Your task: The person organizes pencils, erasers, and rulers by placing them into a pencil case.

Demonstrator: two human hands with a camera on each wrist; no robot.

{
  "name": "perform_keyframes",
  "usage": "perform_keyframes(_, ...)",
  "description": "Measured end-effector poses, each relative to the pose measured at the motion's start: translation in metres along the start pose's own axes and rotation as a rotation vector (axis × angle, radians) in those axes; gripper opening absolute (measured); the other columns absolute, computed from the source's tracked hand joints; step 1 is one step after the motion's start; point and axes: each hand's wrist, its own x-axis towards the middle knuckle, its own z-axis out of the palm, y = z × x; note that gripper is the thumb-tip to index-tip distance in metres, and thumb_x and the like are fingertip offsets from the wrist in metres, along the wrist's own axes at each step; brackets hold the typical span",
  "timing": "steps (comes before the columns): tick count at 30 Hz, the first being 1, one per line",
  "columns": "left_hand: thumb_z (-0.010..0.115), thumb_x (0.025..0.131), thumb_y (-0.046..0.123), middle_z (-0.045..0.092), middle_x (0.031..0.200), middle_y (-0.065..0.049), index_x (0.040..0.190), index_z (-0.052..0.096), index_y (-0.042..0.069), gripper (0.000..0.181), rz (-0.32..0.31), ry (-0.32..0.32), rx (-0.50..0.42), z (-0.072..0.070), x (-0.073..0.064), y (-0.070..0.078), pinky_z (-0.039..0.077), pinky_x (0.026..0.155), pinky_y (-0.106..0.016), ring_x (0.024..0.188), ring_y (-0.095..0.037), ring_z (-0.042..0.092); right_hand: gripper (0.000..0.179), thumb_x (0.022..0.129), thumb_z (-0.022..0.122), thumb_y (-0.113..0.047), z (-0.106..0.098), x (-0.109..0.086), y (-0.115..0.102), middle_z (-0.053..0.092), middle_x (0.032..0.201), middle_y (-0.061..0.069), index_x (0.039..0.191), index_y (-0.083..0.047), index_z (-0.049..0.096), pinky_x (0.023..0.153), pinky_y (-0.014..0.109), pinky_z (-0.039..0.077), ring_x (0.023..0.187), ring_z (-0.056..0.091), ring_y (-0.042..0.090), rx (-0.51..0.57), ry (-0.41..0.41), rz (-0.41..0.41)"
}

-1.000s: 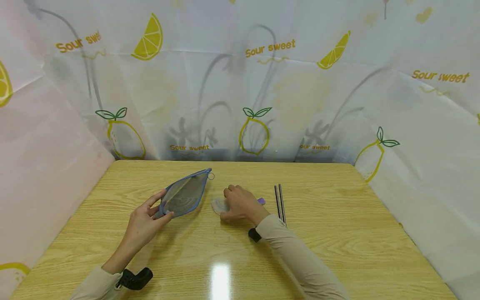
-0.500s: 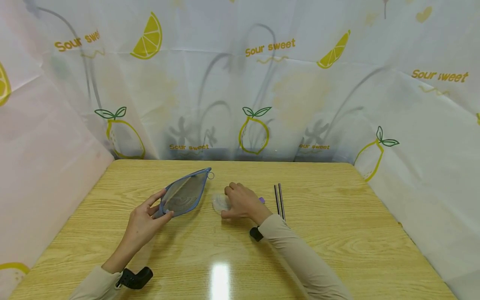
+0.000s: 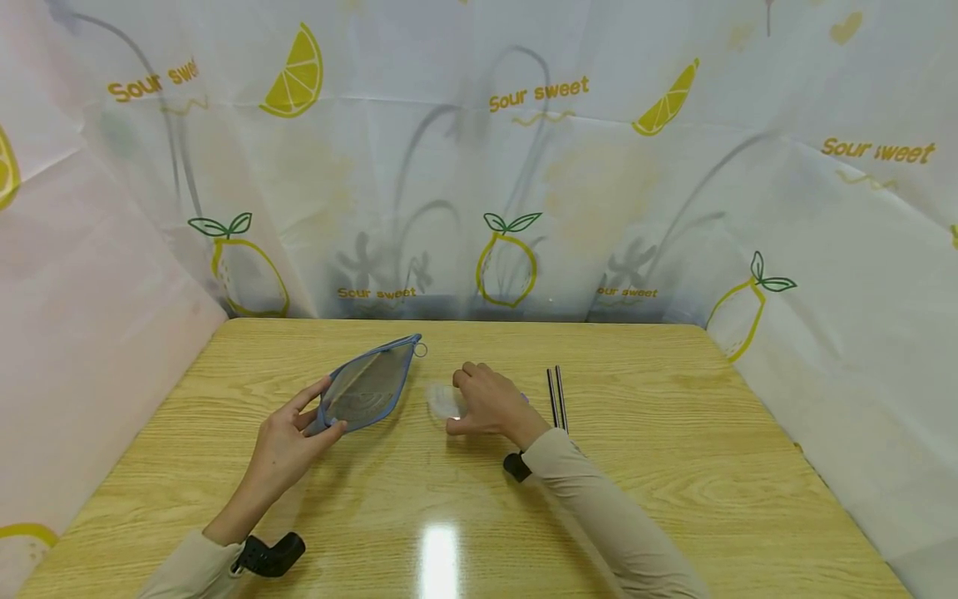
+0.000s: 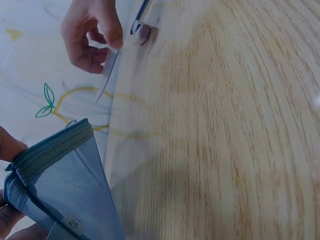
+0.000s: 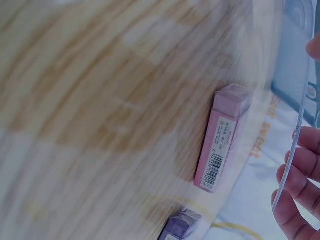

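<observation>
My left hand (image 3: 284, 445) grips a blue-edged mesh zip pouch (image 3: 370, 387) by its near left end, thumb in front. The pouch (image 4: 70, 175) gapes a little, and curved markings show through its mesh. To its right, my right hand (image 3: 486, 403) pinches a clear protractor (image 3: 444, 401) between thumb and fingers. In the left wrist view the protractor (image 4: 107, 77) stands on edge, raised over the table. Its thin edge (image 5: 296, 145) runs along the fingertips in the right wrist view. My right hand hides part of it in the head view.
Beneath the right hand lie a small pink box (image 5: 218, 145) with a barcode label and a purple one (image 5: 181, 225). Two slim dark sticks (image 3: 557, 398) rest right of that hand on the wooden table (image 3: 674, 466). A lemon-print sheet (image 3: 449, 166) hangs behind.
My right hand has shifted slightly right with the protractor, covering more of the purple box. The left hand and pouch have hardly moved.
</observation>
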Motion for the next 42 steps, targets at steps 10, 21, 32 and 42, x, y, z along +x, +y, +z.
perform_keyframes(10, 0.074, 0.086, 0.01, 0.054, 0.127, -0.032, 0.144, 0.045, 0.002, 0.066, 0.004, 0.004, 0.009, 0.0, 0.0, 0.0, 0.052, 0.059, -0.02, 0.103, -0.042, 0.062, 0.055, 0.079, 0.064, -0.048, -0.004, -0.004, 0.001, 0.057, 0.105, 0.006, 0.114, -0.005, 0.063, 0.072, 0.032, 0.052, 0.092, 0.054, 0.021, 0.02, 0.022, 0.007)
perform_keyframes(21, 0.074, 0.086, 0.01, 0.053, 0.128, -0.033, 0.144, 0.045, 0.001, 0.065, 0.005, 0.005, 0.003, 0.0, 0.001, 0.001, 0.053, 0.061, -0.019, 0.104, -0.043, 0.06, 0.056, 0.079, 0.065, -0.047, -0.009, -0.008, 0.001, 0.058, 0.106, 0.007, 0.114, -0.003, 0.064, 0.076, 0.033, 0.052, 0.094, 0.055, 0.022, 0.027, 0.057, -0.033)
perform_keyframes(32, 0.074, 0.087, 0.012, 0.057, 0.121, -0.033, 0.144, 0.045, 0.002, 0.066, -0.007, 0.005, 0.021, 0.0, 0.001, 0.0, 0.053, 0.058, -0.022, 0.103, -0.043, 0.062, 0.055, 0.079, 0.064, -0.047, -0.014, -0.01, -0.002, 0.059, 0.104, 0.006, 0.112, -0.004, 0.065, 0.074, 0.033, 0.052, 0.093, 0.056, 0.022, 0.039, 0.106, -0.045)
perform_keyframes(42, 0.074, 0.087, 0.011, 0.058, 0.119, -0.033, 0.145, 0.044, 0.001, 0.066, -0.01, -0.001, 0.01, 0.0, 0.001, 0.0, 0.053, 0.058, -0.021, 0.102, -0.043, 0.062, 0.054, 0.078, 0.063, -0.045, -0.021, -0.012, -0.007, 0.06, 0.105, 0.005, 0.113, -0.004, 0.065, 0.074, 0.032, 0.052, 0.093, 0.057, 0.022, 0.072, 0.124, -0.054)
